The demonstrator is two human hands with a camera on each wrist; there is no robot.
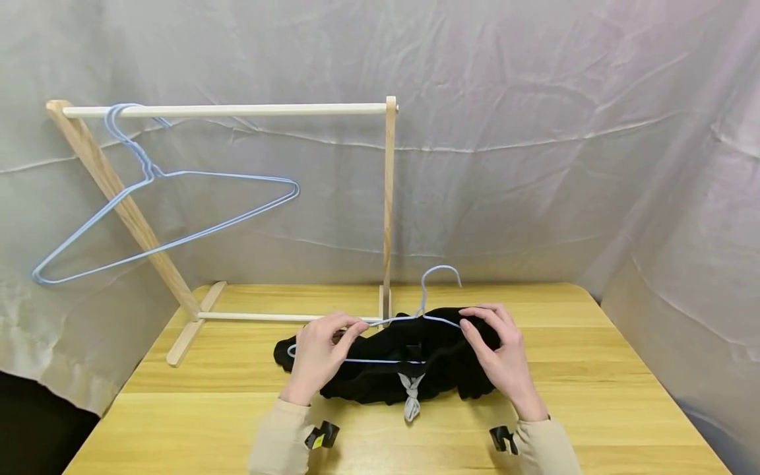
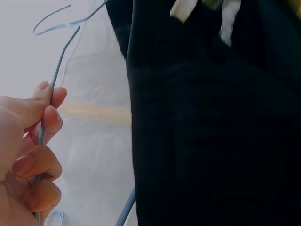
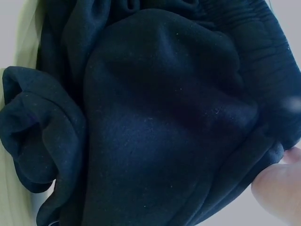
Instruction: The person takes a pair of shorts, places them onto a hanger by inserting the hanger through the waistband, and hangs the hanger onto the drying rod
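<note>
Black drawstring pants (image 1: 368,388) lie bunched on the table, a grey knotted cord (image 1: 411,396) at their front. A light blue wire hanger (image 1: 424,290) runs through them, hook upward. My left hand (image 1: 320,353) pinches the hanger's left sloping arm; in the left wrist view, curled fingers wrap the blue wire (image 2: 58,68). On the other side my right hand (image 1: 501,353) pinches the black cloth by the hanger's right arm, whose end is hidden. The right wrist view shows a thumb (image 3: 277,188) against the pants (image 3: 155,117) near their gathered waistband.
A wooden rack (image 1: 388,198) stands at the back left, with several parts of wood and a white top rail (image 1: 249,109). Blue hangers (image 1: 148,171) hang from that rail. Grey cloth (image 1: 534,165) surrounds the wooden table (image 1: 196,422).
</note>
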